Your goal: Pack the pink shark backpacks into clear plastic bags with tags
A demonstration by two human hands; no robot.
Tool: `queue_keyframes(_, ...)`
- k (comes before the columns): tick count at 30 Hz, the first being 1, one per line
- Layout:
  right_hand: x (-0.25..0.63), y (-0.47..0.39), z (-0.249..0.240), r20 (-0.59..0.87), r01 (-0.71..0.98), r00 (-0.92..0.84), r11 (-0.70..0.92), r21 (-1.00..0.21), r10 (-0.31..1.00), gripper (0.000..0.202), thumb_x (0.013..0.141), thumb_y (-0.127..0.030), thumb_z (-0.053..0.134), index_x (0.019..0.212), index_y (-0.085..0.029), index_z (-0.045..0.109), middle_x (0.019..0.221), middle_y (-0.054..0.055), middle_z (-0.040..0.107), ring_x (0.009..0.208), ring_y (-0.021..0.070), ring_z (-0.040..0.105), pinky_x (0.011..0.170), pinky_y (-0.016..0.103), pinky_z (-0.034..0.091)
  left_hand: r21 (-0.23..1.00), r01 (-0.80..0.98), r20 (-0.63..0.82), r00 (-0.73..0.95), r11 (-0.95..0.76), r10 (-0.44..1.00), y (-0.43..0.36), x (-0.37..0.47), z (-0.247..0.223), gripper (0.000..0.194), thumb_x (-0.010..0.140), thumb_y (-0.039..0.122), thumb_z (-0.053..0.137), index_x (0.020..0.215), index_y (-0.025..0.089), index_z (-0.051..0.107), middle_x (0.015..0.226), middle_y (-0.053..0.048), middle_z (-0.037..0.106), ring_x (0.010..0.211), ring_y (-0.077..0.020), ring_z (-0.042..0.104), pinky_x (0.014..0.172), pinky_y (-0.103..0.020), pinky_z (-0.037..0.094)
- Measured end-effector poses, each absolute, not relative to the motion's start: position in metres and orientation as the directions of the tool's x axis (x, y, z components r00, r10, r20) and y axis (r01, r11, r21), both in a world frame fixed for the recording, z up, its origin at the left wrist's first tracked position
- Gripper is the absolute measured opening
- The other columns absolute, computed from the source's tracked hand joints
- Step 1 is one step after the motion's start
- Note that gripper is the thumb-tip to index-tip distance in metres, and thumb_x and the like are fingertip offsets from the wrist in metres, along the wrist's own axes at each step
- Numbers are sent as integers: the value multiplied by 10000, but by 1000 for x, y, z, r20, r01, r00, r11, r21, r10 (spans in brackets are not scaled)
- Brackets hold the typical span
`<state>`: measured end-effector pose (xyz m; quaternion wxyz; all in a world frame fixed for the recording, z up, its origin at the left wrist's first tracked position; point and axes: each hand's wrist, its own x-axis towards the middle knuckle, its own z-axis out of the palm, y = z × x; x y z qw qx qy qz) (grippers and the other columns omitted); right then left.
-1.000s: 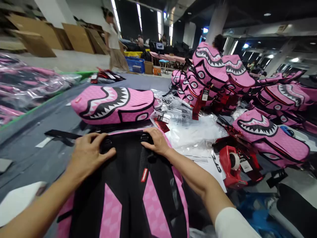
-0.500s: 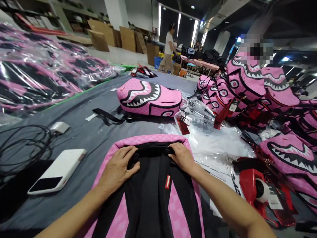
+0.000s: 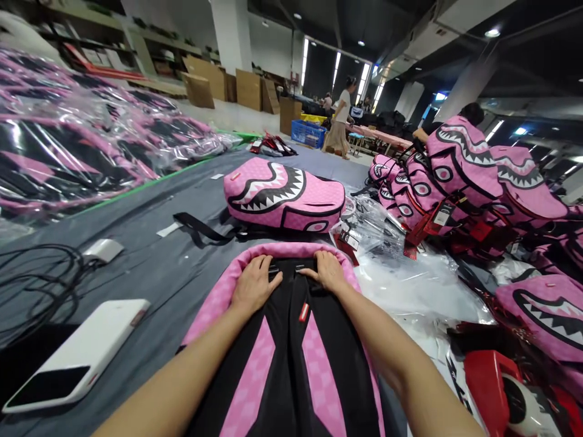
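Observation:
A pink and black backpack (image 3: 291, 364) lies straps up on the grey cloth directly in front of me. Near its top edge, on the left side, my left hand (image 3: 255, 284) rests on the black strap top, thumb apart from the fingers. My right hand (image 3: 325, 273) is at the right strap top, its thumb pointing inward and its fingertips over the pink rim. Between the two hands the strap tops sit close together. Just beyond lies another pink backpack (image 3: 286, 194) on its side, with a shark-mouth print.
Left are a white power bank (image 3: 79, 352), black cables (image 3: 40, 285) and plastic-wrapped bags (image 3: 91, 139). To the right lie clear plastic bags (image 3: 410, 273), a red tape dispenser (image 3: 487, 388) and piled pink backpacks (image 3: 460, 158). A person (image 3: 339, 118) is in the background.
Both hands have come closer together, and the strap tops between them have drawn inward. The camera view has shifted. The person in the background has moved right.

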<state>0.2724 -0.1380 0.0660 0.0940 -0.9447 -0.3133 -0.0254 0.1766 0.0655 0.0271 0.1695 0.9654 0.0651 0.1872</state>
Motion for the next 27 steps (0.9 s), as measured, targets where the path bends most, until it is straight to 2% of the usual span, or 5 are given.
queue_keyframes(8, 238, -144, 121, 102, 619, 782, -745, -250, 615, 365, 1003, -364, 602, 1313, -171, 613, 1376, 168, 619, 1316, 280, 559, 1094, 428, 444, 444, 110, 402, 863, -889, 307, 58, 187, 30, 493, 956, 376, 389, 1288, 63, 576, 1331, -258, 616, 1283, -366, 562, 1112, -507, 449)
queue_keyframes(13, 158, -162, 111, 94, 719, 679, -633, -288, 728, 661, 952, -637, 570, 1503, -281, 492, 1602, 143, 423, 1502, 376, 339, 1193, 603, 284, 513, 140, 408, 828, -847, 384, 62, 189, 38, 484, 952, 353, 401, 1313, 59, 534, 1329, -278, 599, 1273, -376, 565, 1076, -535, 469)
queue_keyframes(17, 151, -157, 87, -34, 672, 710, -692, -265, 703, 647, 1022, -584, 446, 1547, -206, 448, 1640, 156, 352, 1542, 355, 265, 1238, 574, 212, 539, 115, 356, 867, -834, 349, 60, 180, 72, 422, 974, 308, 322, 1273, 131, 561, 1222, -199, 659, 1175, -313, 611, 1000, -495, 518)
queue_keyframes(23, 163, -151, 67, 54, 698, 710, -691, -187, 702, 608, 1021, -529, 469, 1549, -227, 443, 1656, 110, 334, 1543, 324, 274, 1249, 531, 205, 584, -252, 209, 965, -771, -157, -11, 51, 122, 332, 980, 457, 431, 838, 244, 643, 889, -5, 683, 843, -181, 617, 832, -311, 515)
queue_keyframes(27, 165, -147, 65, 117, 686, 726, -701, -193, 678, 551, 1027, -509, 475, 1512, -246, 486, 1631, 96, 392, 1526, 306, 308, 1243, 530, 225, 355, -765, 293, 637, -537, -713, -36, 0, 116, 241, 954, 390, 508, 800, 219, 580, 784, -36, 613, 747, -206, 528, 756, -357, 461)
